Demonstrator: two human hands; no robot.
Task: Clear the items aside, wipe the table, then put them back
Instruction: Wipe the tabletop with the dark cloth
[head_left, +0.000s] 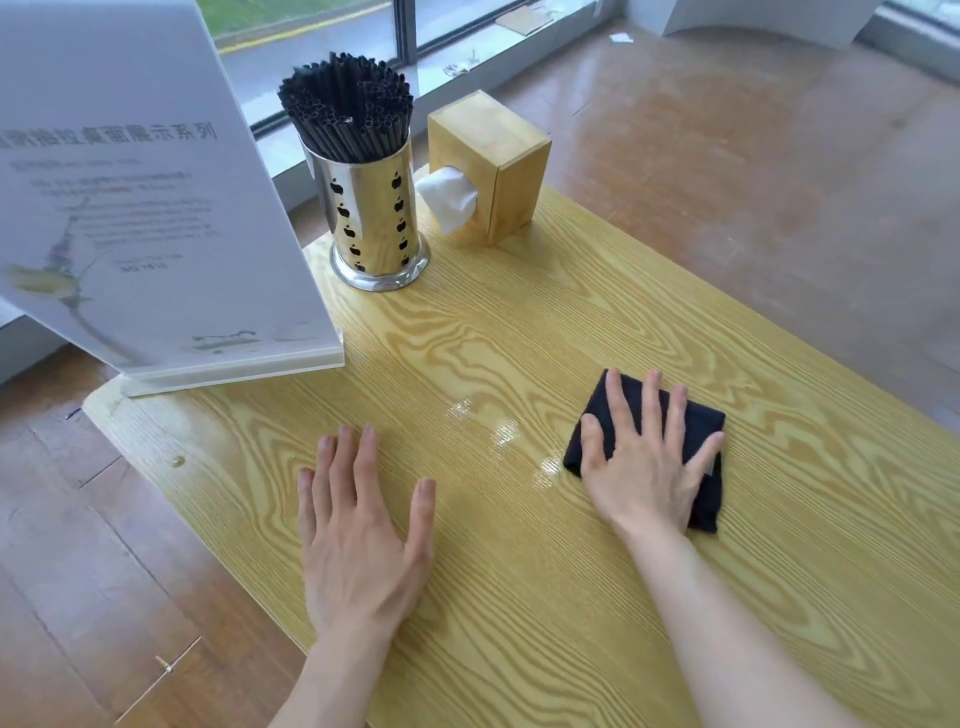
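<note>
My right hand (644, 457) lies flat with spread fingers on a folded dark cloth (704, 499), pressing it onto the yellow wood-grain table (519, 332). My left hand (358, 530) rests palm down on the bare tabletop, holding nothing. Wet streaks (498, 431) glisten between the two hands. At the table's far end stand a metal holder full of black straws (374, 218), a wooden tissue box (493, 166) with a white tissue sticking out, and a large white sign stand (156, 208) at the left edge.
The table's left edge (156, 467) drops to a brown wooden floor. A window (405, 31) runs behind the far end. More wooden floor lies to the right of the table.
</note>
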